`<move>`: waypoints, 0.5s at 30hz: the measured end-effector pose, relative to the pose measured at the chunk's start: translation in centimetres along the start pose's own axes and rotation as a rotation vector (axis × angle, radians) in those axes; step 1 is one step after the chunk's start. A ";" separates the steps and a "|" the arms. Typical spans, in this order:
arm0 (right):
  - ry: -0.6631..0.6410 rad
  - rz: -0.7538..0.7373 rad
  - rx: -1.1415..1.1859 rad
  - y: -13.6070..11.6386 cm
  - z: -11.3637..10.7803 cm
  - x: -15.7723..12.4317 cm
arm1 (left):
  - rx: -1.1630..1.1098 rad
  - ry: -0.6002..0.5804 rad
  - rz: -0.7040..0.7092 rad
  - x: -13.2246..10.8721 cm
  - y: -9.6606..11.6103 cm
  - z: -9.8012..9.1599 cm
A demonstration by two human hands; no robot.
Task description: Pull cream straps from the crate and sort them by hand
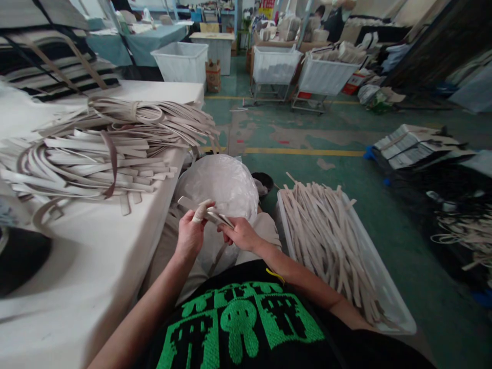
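Observation:
Light grey, flat strips (213, 217) lie across both my hands above my lap. My left hand (191, 230) is closed on them, with a pale wrap around one finger. On the other side, my right hand (240, 233) grips the strips near their ends; its fingertips are partly hidden. One strip end sticks out past my left hand, and a strip seems to hang down below. Beneath the hands is a large bag of translucent plastic (221, 182), open towards me. Bundles of similar strips (92, 159) lie on the white-covered table (115, 256) to my left.
A white plastic bin (378, 266) full of loose strips (326, 230) stands on the floor at my right. Ahead are white wheeled bins (274, 66) and a cardboard box (213, 76). Stacked bundles (421, 146) sit at far right. A person (336, 20) is in the background.

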State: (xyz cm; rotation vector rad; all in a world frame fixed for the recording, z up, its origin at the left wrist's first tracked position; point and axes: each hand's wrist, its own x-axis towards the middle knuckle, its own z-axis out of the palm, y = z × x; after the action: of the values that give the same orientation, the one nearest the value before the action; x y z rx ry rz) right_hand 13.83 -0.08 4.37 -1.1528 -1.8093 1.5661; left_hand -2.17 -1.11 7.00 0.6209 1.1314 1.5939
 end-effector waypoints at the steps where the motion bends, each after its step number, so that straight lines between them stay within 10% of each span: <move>1: 0.005 0.001 0.011 0.0 0.0 0.1 | 0.011 -0.023 -0.015 -0.3 -0.5 0.1; 6: -0.132 0.009 0.283 0.0 -0.4 1.1 | 0.040 -0.060 0.079 0.0 0.0 1.2; 15: -0.236 -0.082 0.461 0.7 -2.4 1.1 | 0.180 0.024 0.397 6.1 9.1 4.7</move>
State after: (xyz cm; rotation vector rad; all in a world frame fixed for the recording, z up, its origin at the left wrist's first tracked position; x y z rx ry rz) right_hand 15.33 2.15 4.01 -0.6956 -1.4885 1.9976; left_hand -4.33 6.16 16.26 0.9964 1.2323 1.8468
